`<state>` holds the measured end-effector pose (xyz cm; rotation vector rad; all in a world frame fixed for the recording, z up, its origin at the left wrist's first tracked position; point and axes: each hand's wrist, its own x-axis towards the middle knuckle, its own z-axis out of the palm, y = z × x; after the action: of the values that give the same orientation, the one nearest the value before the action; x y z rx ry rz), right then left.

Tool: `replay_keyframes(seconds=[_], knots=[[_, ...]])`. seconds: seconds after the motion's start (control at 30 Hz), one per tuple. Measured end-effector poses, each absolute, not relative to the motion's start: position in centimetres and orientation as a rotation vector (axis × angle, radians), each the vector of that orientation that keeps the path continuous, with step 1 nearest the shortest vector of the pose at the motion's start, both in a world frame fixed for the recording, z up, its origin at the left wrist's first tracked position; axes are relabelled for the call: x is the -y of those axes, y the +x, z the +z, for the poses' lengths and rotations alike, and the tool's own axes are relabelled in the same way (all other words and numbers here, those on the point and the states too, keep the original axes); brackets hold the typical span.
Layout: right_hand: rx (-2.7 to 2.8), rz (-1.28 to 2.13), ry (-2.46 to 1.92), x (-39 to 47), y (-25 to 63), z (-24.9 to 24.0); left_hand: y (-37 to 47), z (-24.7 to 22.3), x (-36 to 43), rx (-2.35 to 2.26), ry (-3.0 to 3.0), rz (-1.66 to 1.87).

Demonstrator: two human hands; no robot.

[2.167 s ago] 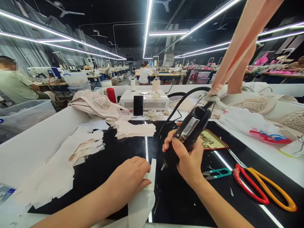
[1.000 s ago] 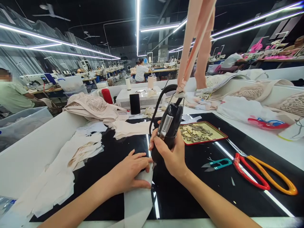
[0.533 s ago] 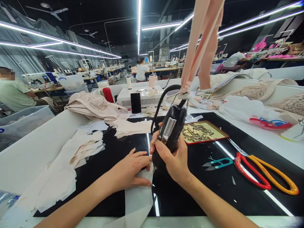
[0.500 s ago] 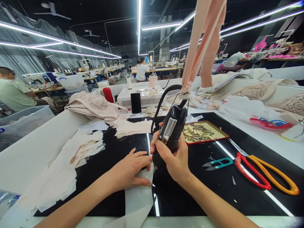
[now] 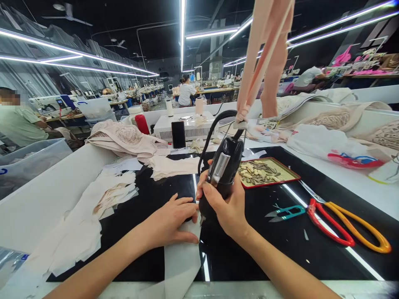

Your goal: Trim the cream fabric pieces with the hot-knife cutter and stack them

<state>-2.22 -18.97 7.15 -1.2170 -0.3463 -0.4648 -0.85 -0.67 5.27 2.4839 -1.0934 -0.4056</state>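
Currently, on the head view, I log the right hand (image 5: 229,209) closed around the black handheld tool (image 5: 225,164), thumb across its front, the body leaning with its upper end away to the right. Its small tip points down at the right edge of the pale strip (image 5: 181,265); I cannot tell whether the two touch. The left hand (image 5: 170,222) lies palm down and open, fingers spread over the strip, fingertips just beside the tool. The strip runs from under that hand to the near edge of the black work surface (image 5: 264,253). From the tool's top I trace a black cord (image 5: 207,139) curving left and pink bands (image 5: 264,62) knotted above. Right of the tool I note a red-rimmed tray (image 5: 291,176) of seeds (image 5: 260,172), then teal snips (image 5: 288,212) and, beside them, scissors (image 5: 332,224) with one red and one orange handle. To the left, pale fabric pieces (image 5: 75,232) are heaped; farther back, a dark phone (image 5: 178,135) leans against a white vented box (image 5: 162,132).
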Motion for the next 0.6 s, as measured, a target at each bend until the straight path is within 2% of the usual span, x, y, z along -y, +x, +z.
replay_keyframes(seconds=[0.6], knots=[[0.375, -0.403, -1.169, 18.6, -3.8, 6.6, -0.3, 4.6, 0.3, 1.159, 2.395, -0.353]])
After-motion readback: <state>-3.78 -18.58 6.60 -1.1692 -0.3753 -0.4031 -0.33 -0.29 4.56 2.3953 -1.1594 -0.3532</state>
